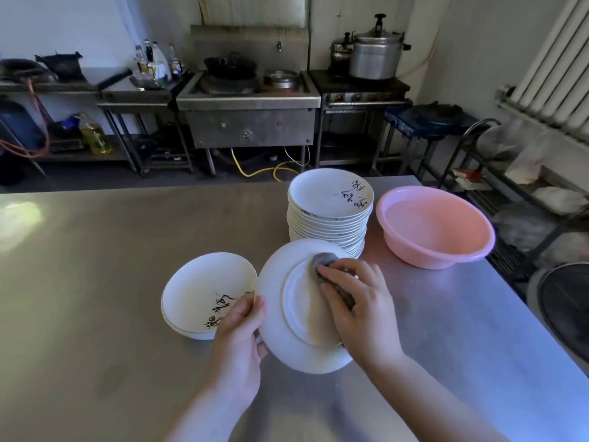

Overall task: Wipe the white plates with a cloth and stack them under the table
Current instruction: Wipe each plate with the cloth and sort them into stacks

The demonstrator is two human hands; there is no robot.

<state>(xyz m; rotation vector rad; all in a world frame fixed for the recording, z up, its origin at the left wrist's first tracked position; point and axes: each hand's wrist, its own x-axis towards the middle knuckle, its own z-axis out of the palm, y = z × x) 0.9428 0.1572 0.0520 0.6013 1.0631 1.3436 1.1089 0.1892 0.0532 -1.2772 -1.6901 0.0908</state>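
Observation:
My left hand (237, 336) grips the left rim of a white plate (277, 327), held tilted above the table with its underside toward me. My right hand (357, 301) presses a grey cloth (325, 261) against that underside, fingers curled over the cloth. A tall stack of white plates (330, 215) with black brush writing stands just behind. To the left, a short pile of the same plates (200, 288) lies face up on the steel table (95, 282).
A pink plastic basin (435, 226) sits on the table to the right of the tall stack. The table's right edge runs close by, with a wire rack (510, 193) and a fan (564, 307) beyond it. A stove and pots stand along the far wall.

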